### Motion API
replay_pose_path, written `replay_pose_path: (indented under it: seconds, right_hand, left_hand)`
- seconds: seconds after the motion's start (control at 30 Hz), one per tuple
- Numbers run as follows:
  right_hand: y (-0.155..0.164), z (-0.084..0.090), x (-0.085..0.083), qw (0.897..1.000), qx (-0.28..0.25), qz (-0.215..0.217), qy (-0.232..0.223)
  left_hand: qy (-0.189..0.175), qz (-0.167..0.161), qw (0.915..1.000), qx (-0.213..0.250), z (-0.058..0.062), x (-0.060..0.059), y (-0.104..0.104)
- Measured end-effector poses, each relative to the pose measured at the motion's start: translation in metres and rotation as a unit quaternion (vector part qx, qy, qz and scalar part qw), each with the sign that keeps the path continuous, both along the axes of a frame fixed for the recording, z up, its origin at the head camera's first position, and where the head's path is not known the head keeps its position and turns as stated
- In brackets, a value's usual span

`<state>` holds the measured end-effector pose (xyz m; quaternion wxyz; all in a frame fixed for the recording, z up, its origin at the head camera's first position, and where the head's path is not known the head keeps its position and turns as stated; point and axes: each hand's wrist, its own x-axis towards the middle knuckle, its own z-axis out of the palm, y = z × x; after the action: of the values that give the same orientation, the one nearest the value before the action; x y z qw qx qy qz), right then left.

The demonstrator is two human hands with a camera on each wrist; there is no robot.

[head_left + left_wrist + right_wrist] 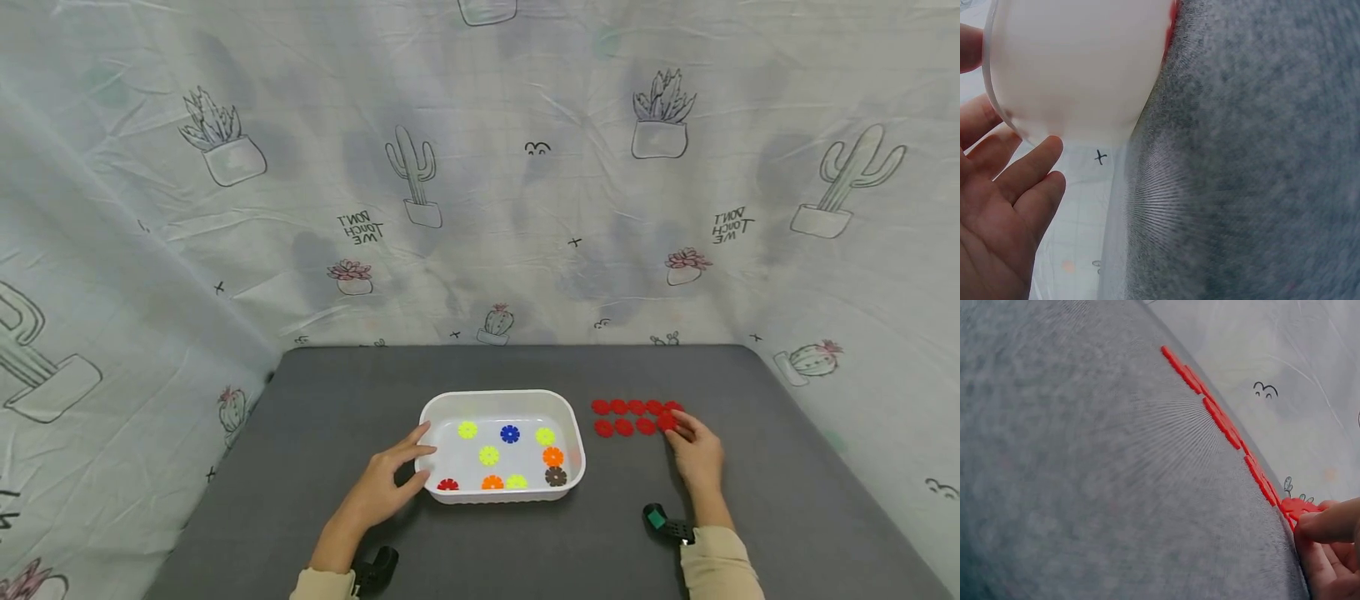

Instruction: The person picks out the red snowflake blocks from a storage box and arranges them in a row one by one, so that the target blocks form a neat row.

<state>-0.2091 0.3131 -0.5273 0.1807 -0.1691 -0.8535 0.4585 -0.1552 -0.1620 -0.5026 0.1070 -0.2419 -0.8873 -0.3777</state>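
A white plastic tray (498,497) holds several notched flower-shaped plastic discs, among them a blue disc (510,434), a yellow disc (489,456), an orange disc (552,457) and a brown disc (556,476). My left hand (386,487) touches the tray's left rim with spread fingers; in the left wrist view its fingertips (1052,147) lie against the white wall. To the right of the tray, my right hand (697,454) pinches a red disc (1299,507) between thumb and fingers. That disc is at the right end of the front row of red discs.
Two rows of red discs (636,407) lie flat on the dark grey table (525,550), right of the tray. A pale cloth printed with cacti (480,208) hangs behind and along the sides. Each wrist wears a black camera strap (678,531).
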Motion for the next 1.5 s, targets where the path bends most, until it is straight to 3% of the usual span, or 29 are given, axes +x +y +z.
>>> replay_pose_path:
  seconds: [0.13, 0.37, 0.6, 0.97, 1.2, 1.5]
  right_hand:
    - [-0.001, -0.001, 0.000, 0.999, 0.041, 0.001, -0.009]
    - [-0.005, -0.004, -0.003, 0.996, 0.084, 0.004, 0.022]
    - [-0.005, -0.005, -0.004, 0.997, 0.077, 0.012, 0.018]
    - [-0.008, 0.003, 0.001, 0.998, 0.013, 0.041, 0.047]
    - [-0.018, 0.015, 0.005, 0.988, -0.042, 0.125, 0.083]
    - [-0.060, 0.037, 0.013, 0.955, -0.062, 0.257, 0.135]
  left_hand:
    - [-0.004, 0.006, 1.0000, -0.001, 0.000, 0.001, -0.001]
    - [-0.013, 0.006, 0.9999, 0.003, 0.000, 0.003, -0.001]
    - [-0.020, 0.010, 0.9998, 0.003, 0.000, 0.004, -0.001]
    - [-0.022, 0.004, 0.9997, 0.007, -0.001, 0.002, -0.001]
    - [-0.020, -0.001, 0.9998, 0.009, -0.002, 0.001, 0.001]
    - [-0.024, -0.002, 0.9997, 0.011, -0.002, 0.000, -0.001]
